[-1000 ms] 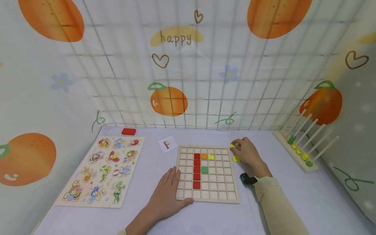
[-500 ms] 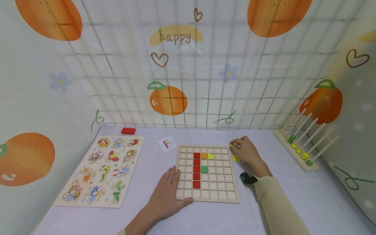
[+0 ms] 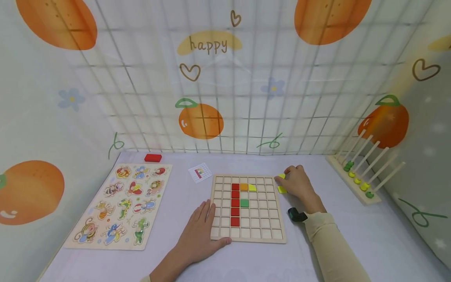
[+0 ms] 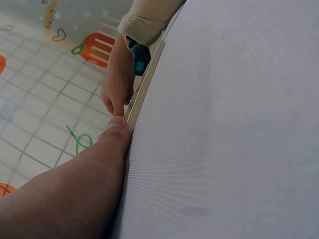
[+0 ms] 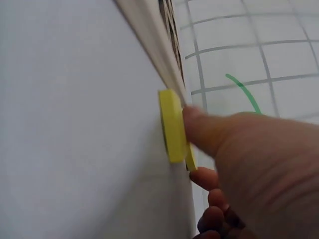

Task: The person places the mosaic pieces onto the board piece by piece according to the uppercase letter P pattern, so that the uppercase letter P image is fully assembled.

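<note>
A wooden grid board (image 3: 266, 239) lies mid-table with a column of red tiles (image 3: 235, 203), an orange tile (image 3: 244, 187), a yellow tile (image 3: 252, 188) and a green tile (image 3: 244, 203) in its cells. My left hand (image 3: 197, 235) rests at the board's lower left corner, fingers straight along the left side, thumb on the front edge. Off the upper right corner, my right hand (image 3: 298, 183) pinches a loose yellow tile (image 3: 282, 176) between thumb and index finger. A second loose yellow tile (image 3: 282, 190) lies nearer me, close under the thumb in the right wrist view.
Left stands an insect puzzle board (image 3: 119, 207), with a red block (image 3: 153, 158) behind it. A small pattern card (image 3: 199, 172) lies behind the grid board. At the far right is a peg rack (image 3: 354, 182) with green and yellow beads. A dark wrist device (image 3: 296, 214) sits at my right cuff.
The right hand's fingers have shifted slightly, so more of the farther loose yellow tile shows. The left hand and the tiles on the board stay as they were.
</note>
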Action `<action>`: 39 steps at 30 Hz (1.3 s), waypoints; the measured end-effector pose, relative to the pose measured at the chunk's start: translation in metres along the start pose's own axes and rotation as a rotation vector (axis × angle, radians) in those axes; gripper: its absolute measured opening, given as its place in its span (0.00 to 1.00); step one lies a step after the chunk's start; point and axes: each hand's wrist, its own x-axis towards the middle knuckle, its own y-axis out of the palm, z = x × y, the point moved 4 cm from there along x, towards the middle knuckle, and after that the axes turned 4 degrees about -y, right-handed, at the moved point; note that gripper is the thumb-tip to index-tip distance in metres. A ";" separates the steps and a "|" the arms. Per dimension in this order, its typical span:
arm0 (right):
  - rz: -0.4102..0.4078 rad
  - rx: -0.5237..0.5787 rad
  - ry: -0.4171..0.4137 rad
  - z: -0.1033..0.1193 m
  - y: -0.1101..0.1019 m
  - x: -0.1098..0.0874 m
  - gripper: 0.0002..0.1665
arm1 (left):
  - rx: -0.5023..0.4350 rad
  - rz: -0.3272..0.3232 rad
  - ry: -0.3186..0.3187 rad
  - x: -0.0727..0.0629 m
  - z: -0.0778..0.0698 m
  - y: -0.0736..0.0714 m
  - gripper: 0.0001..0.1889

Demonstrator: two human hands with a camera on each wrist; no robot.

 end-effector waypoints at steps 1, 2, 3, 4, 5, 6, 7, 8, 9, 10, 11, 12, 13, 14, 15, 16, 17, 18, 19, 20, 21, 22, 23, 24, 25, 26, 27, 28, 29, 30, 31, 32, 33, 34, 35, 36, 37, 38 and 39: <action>-0.001 0.000 0.005 0.000 0.000 -0.001 0.33 | -0.002 -0.002 0.001 0.000 0.000 0.000 0.63; -0.003 -0.003 0.006 0.000 0.000 -0.001 0.31 | -0.002 -0.002 0.002 0.000 0.000 0.000 0.63; -0.006 -0.005 0.006 0.000 0.000 -0.002 0.30 | -0.001 -0.003 0.003 0.000 0.000 0.001 0.63; -0.009 -0.009 0.004 0.000 -0.001 -0.002 0.28 | -0.002 -0.003 0.005 0.000 0.000 0.001 0.62; -0.010 -0.012 0.003 0.000 -0.001 -0.002 0.27 | -0.003 -0.003 0.006 -0.001 0.000 0.001 0.62; -0.013 -0.014 0.002 0.000 -0.001 -0.002 0.27 | -0.002 -0.005 0.006 -0.001 0.001 0.001 0.62; -0.014 -0.018 0.000 0.001 -0.001 -0.001 0.27 | -0.002 -0.006 0.006 -0.001 0.001 0.001 0.62; -0.016 -0.019 -0.003 0.001 -0.001 -0.001 0.27 | -0.001 -0.007 0.006 -0.001 0.001 0.001 0.62; -0.017 -0.022 -0.009 0.001 -0.001 -0.001 0.26 | -0.001 -0.010 0.006 0.000 0.001 0.001 0.62; -0.022 -0.022 -0.012 0.001 -0.002 -0.001 0.26 | -0.001 -0.011 0.006 0.000 0.001 0.001 0.62; -0.024 -0.021 -0.015 0.001 -0.002 0.000 0.25 | 0.000 -0.013 0.006 0.000 0.001 0.001 0.62; -0.027 -0.025 -0.019 0.001 -0.002 0.000 0.25 | 0.001 -0.014 0.006 0.000 0.001 0.001 0.63; -0.030 -0.030 -0.023 0.001 -0.002 0.000 0.24 | 0.001 -0.015 0.006 0.000 0.001 0.001 0.63; -0.035 -0.035 -0.026 0.000 -0.002 0.001 0.23 | 0.001 -0.015 0.007 0.000 0.001 0.001 0.63; -0.039 -0.039 -0.026 0.000 -0.002 0.001 0.23 | 0.000 -0.015 0.007 0.001 0.001 0.000 0.63; -0.044 -0.042 -0.024 0.000 -0.003 0.001 0.23 | -0.001 -0.014 0.007 0.001 0.001 0.000 0.63; -0.046 -0.046 -0.023 0.000 -0.003 0.001 0.24 | 0.000 -0.015 0.007 0.001 0.001 0.000 0.63; -0.050 -0.051 -0.021 0.000 -0.003 0.001 0.24 | 0.000 -0.016 0.008 0.001 0.001 0.000 0.63; -0.054 -0.053 -0.021 0.000 -0.003 0.001 0.24 | -0.001 -0.017 0.008 0.001 0.001 0.000 0.63; -0.057 -0.054 -0.021 0.000 -0.003 0.001 0.25 | 0.000 -0.018 0.008 0.001 0.001 0.000 0.63; -0.059 -0.052 -0.022 0.000 -0.004 0.000 0.25 | 0.001 -0.020 0.008 0.001 0.001 0.000 0.63; -0.059 -0.047 -0.023 0.000 -0.004 0.000 0.25 | 0.002 -0.020 0.008 0.001 0.001 0.000 0.63; -0.058 -0.041 -0.024 0.000 -0.004 0.000 0.26 | 0.002 -0.020 0.008 0.001 0.001 -0.001 0.63; -0.055 -0.036 -0.028 0.000 -0.005 0.000 0.26 | 0.001 -0.019 0.007 0.001 0.000 -0.001 0.63; -0.051 -0.029 -0.032 0.000 -0.005 0.000 0.26 | -0.001 -0.017 0.007 0.001 0.000 -0.001 0.62; -0.044 -0.020 -0.029 0.000 -0.005 0.000 0.25 | -0.002 -0.016 0.007 0.001 0.000 0.000 0.62; -0.035 -0.012 -0.029 0.000 -0.005 0.000 0.25 | -0.004 -0.015 0.007 0.001 0.000 0.000 0.62; -0.022 -0.002 -0.029 -0.001 -0.005 0.000 0.23 | -0.005 -0.014 0.006 0.001 0.001 0.000 0.62; -0.009 0.011 -0.035 -0.001 -0.006 0.000 0.23 | -0.005 -0.013 0.006 0.001 0.001 0.000 0.62; 0.005 0.022 -0.043 -0.001 -0.007 0.000 0.22 | -0.005 -0.014 0.006 0.001 0.001 0.000 0.62; 0.024 0.040 -0.051 -0.002 -0.007 -0.001 0.24 | -0.005 -0.014 0.006 0.001 0.001 0.000 0.62; 0.045 0.051 -0.065 -0.002 -0.008 -0.002 0.25 | -0.004 -0.014 0.005 0.001 0.001 0.000 0.62; 0.067 0.066 -0.077 -0.003 -0.008 -0.002 0.27 | -0.003 -0.013 0.004 0.001 0.001 0.000 0.62; 0.086 0.076 -0.090 -0.003 -0.009 -0.003 0.28 | -0.003 -0.011 0.004 0.001 0.001 0.000 0.62; 0.104 0.084 -0.104 -0.003 -0.009 -0.004 0.29 | -0.003 -0.011 0.003 0.001 0.001 0.000 0.62; 0.118 0.086 -0.115 -0.003 -0.010 -0.005 0.28 | -0.002 -0.009 0.003 0.001 0.001 0.000 0.62; 0.130 0.085 -0.124 -0.004 -0.010 -0.005 0.27 | -0.002 -0.008 0.004 0.000 0.001 0.000 0.62; 0.137 0.079 -0.131 -0.004 -0.010 -0.005 0.25 | -0.002 -0.008 0.004 0.000 0.001 0.000 0.62; 0.140 0.076 -0.132 -0.004 -0.010 -0.005 0.23 | -0.001 -0.008 0.005 0.000 0.001 0.000 0.62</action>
